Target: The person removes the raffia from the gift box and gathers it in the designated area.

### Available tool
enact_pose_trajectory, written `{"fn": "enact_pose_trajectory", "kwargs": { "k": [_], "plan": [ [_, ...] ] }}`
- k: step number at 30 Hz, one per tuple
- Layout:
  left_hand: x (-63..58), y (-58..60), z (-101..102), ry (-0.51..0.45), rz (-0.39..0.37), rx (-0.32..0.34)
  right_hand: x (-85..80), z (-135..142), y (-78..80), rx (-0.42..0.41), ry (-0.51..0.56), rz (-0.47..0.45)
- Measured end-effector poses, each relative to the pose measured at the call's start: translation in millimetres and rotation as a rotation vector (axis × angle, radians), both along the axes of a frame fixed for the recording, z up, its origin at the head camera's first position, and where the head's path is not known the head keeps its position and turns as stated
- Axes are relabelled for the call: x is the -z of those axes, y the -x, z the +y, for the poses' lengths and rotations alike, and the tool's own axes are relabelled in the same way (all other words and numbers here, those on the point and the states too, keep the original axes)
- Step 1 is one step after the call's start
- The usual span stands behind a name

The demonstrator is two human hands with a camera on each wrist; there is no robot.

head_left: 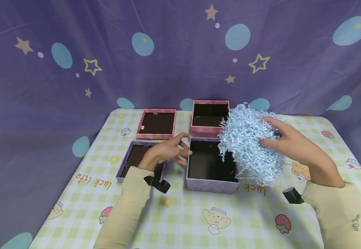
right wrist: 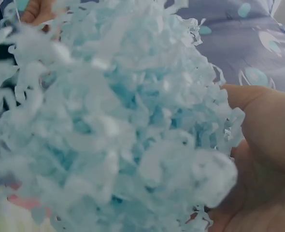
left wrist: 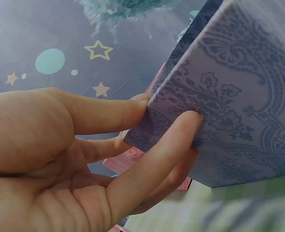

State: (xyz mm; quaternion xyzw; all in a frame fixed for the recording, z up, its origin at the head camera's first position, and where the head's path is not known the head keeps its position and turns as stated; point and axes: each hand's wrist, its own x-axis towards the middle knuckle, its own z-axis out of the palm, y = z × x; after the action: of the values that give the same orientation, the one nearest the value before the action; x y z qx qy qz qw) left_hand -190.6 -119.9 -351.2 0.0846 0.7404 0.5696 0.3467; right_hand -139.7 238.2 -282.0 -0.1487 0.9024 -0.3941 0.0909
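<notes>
A big clump of light blue shredded paper (head_left: 252, 145) is held up in my right hand (head_left: 295, 145), above the right side of an open purple box (head_left: 211, 185). Those paper strands fill most of the right wrist view and hide the right fingertips. My left hand (head_left: 168, 151) pinches the left wall of the purple box near its far corner, thumb at the rim and fingers along the outside. Up close, the left wrist view shows the box's patterned wall (left wrist: 229, 96) and the left hand (left wrist: 84, 159) at its edge. The box's dark inside is partly covered by the paper.
A shallow purple lid (head_left: 125, 162) lies left of the box, partly under the left forearm. Behind stand a shallow pink lid (head_left: 155, 136) and a deeper pink box (head_left: 206, 131), both dark inside. A checked cloth (head_left: 180, 221) covers the table; a purple curtain (head_left: 180, 79) hangs behind.
</notes>
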Motion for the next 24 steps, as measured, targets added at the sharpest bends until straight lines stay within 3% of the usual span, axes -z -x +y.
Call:
{"fn": "enact_pose_trajectory", "kwargs": {
  "k": [13, 20, 24],
  "plan": [
    [0.9, 1.0, -0.9, -0.013, -0.008, -0.002, 19.3, 63.4, -17.6, 0.127, -0.090, 0.081],
    [0.1, 0.2, -0.7, -0.009, -0.003, 0.002, 38.1, 86.7, -22.7, 0.047, -0.101, -0.003],
    [0.5, 0.3, -0.6, -0.009, 0.001, 0.004, 55.8, 95.7, -25.5, 0.015, -0.143, 0.028]
  ]
}}
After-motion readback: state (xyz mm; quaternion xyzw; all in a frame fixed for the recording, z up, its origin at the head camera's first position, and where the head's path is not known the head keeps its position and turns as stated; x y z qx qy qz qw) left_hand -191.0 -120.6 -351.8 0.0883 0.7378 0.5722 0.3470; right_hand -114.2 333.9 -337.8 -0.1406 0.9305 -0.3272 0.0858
